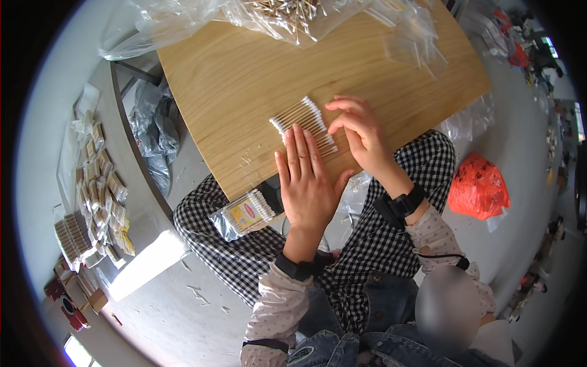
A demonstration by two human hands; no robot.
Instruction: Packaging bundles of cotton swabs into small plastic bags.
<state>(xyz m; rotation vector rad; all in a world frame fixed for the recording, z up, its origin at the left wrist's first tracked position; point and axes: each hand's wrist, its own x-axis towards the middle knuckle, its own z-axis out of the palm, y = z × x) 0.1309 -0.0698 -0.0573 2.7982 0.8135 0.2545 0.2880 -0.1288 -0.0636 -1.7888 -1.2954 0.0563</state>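
Cotton swabs [296, 116] lay in a flat row beneath a spread palm

Thin tan sticks lay side by side on the wooden worktop [244, 67], forming a slanting, ribbed band with soft white heads lined up along both ends. The row sat near the middle of the worktop, toward the person's side, on smooth, pale brown grain.

Of the two hands, the left hand [304, 183] was flat, palm down, its fingers long and straight over the lower part of the row and its thumb held out to the side. The right hand [365, 136] was loosely curved, with a gap between its bent fingers, just beside the white heads at the row's right end; whether a fingertip touched them, I could not tell. Neither hand showed anything gripped.

At the near left corner of the worktop was a clear, shiny packet [247, 213] of swabs, boxy in shape, with a yellow and red label. Across the far edge spread a crinkled, see-through bag [287, 13] heaped with loose swabs, and filmy plastic [417, 40] lay rumpled to its right.

Black bands circled both wrists above dotted, pale sleeves. Black-and-white checked trousers [220, 235] flanked the worktop, and a bulging red plastic bag [479, 186] with dark markings stood to the right.
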